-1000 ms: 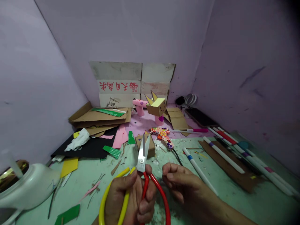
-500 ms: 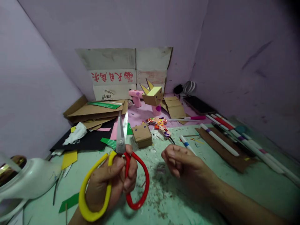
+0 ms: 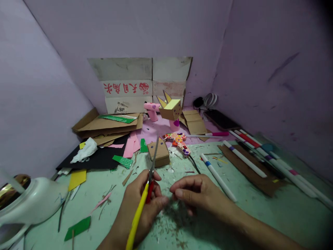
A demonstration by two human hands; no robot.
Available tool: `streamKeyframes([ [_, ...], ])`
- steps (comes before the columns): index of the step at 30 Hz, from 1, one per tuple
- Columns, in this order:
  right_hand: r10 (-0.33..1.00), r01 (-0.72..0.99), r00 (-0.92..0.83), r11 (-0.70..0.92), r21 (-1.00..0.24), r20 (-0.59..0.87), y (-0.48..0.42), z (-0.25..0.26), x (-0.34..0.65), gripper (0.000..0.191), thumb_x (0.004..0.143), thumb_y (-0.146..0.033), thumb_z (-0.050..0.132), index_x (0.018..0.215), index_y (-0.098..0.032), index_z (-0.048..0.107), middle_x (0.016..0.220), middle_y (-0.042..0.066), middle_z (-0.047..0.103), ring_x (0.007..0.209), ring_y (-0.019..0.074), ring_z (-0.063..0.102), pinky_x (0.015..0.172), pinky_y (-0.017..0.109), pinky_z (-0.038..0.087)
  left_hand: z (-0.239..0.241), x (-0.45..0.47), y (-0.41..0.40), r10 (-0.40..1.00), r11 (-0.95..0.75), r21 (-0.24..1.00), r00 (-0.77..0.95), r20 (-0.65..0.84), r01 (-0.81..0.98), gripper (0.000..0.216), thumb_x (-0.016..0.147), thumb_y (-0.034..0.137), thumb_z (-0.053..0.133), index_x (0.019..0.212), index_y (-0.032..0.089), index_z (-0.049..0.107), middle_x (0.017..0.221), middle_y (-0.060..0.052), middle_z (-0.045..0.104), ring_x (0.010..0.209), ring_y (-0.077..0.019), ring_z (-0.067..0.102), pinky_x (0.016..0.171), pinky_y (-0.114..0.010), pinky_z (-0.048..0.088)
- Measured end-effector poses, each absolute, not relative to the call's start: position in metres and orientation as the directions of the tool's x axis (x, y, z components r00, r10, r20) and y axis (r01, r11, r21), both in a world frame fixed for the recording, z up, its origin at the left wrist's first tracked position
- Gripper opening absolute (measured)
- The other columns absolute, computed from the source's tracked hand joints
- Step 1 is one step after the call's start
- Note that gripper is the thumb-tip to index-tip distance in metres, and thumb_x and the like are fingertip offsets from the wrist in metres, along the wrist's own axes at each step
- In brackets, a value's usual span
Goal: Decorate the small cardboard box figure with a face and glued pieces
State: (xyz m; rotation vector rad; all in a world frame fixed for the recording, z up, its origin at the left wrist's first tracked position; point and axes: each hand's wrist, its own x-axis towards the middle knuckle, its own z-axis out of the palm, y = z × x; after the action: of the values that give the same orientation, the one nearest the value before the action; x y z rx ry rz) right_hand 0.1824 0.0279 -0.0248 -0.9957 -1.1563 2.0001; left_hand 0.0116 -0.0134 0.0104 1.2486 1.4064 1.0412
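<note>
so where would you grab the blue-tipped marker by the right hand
Take the marker mid-barrel, from above, fingers across it. It lies flat on the table, running diagonally past the right hand, and its long white barrel is bare on both sides.

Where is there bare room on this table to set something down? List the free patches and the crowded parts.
The green table is barest at the near right, between the right hand and the markers. A smaller patch lies near left, between the white jug and the left hand holding the scissors. The back is crowded: cardboard sheets, black paper, small box.
</note>
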Motion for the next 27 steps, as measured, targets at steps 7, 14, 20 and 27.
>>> streamKeyframes([
  [7, 0.791, -0.076, -0.54, -0.385, -0.92, -0.287, 0.019, -0.019, 0.178, 0.017, 0.06, -0.028, 0.078, 0.07, -0.016, 0.073, 0.043, -0.006, 0.051, 0.037, 0.004, 0.039, 0.04, 0.018, 0.029, 0.009, 0.017, -0.016, 0.996, 0.044, 0.967, -0.081, -0.025, 0.249, 0.025, 0.063, 0.019, 0.076, 0.082, 0.023, 0.06, 0.061, 0.004, 0.058, 0.051, -0.0125, 0.049, 0.048, -0.022, 0.036],
  [14, 0.804, -0.061, -0.534, -0.344, -0.937, -0.26, 0.02, -0.018, 0.178, 0.022, 0.06, -0.033, 0.077, 0.064, -0.016, 0.064, 0.045, -0.006, 0.052, 0.037, 0.0056, 0.044, 0.039, 0.018, 0.032, 0.013, 0.017, -0.016, 0.997, 0.06, 0.935, -0.075, -0.036, 0.35, 0.024, 0.064, 0.024, 0.073, 0.084, 0.023, 0.058, 0.061, 0.006, 0.057, 0.051, -0.0115, 0.05, 0.048, -0.021, 0.038],
  [20, 0.85, -0.091, -0.481, -0.293, -0.952, -0.216, 0.027, -0.017, 0.185, 0.021, 0.062, -0.033, 0.079, 0.066, -0.016, 0.067, 0.054, -0.003, 0.06, 0.038, 0.0053, 0.046, 0.038, 0.018, 0.034, 0.02, 0.002, -0.012, 0.988, -0.036, 0.876, -0.115, 0.103, 0.482, 0.022, 0.072, 0.029, 0.068, 0.089, 0.022, 0.055, 0.062, 0.005, 0.057, 0.052, -0.0119, 0.052, 0.049, -0.021, 0.041],
  [27, 0.939, 0.041, -0.314, -0.136, -0.99, -0.142, 0.039, -0.016, 0.195, 0.017, 0.065, -0.035, 0.076, 0.069, -0.019, 0.071, 0.059, 0.0, 0.063, 0.042, 0.0077, 0.048, 0.04, 0.021, 0.035, 0.027, -0.029, 0.003, 0.899, 0.118, 0.627, -0.351, 0.262, 0.77, 0.027, 0.076, 0.036, 0.064, 0.097, 0.022, 0.054, 0.071, 0.002, 0.059, 0.061, -0.0155, 0.055, 0.06, -0.026, 0.043],
])
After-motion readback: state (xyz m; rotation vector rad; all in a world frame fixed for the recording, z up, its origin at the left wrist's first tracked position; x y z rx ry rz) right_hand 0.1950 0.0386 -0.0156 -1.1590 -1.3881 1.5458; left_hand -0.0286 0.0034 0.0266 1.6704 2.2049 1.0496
